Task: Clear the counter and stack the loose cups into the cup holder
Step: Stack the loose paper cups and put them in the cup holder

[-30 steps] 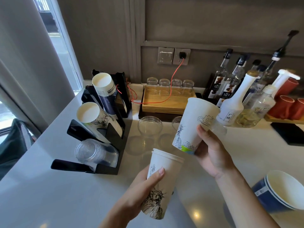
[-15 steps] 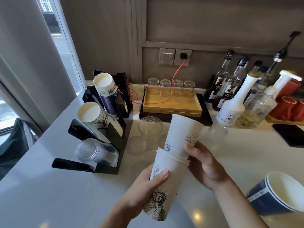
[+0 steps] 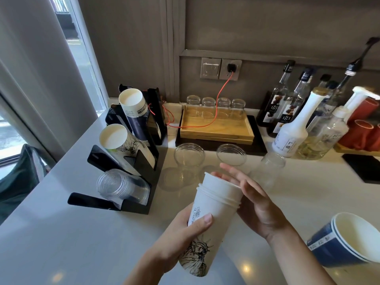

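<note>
Since half a second ago, the upper white cup has been pushed fully into the cup stack, printed with a Statue of Liberty drawing. The stack is gripped around its middle by the left hand, above the surface; the right hand is spread, palm pressed against its rim. "183" is read on bottles beyond.

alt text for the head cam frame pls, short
A person's left hand grips a nested stack of white paper cups over a white counter while the open right hand presses on its top. A black cup holder with paper and clear cups sits to the left; syrup bottles line the back right.
</note>
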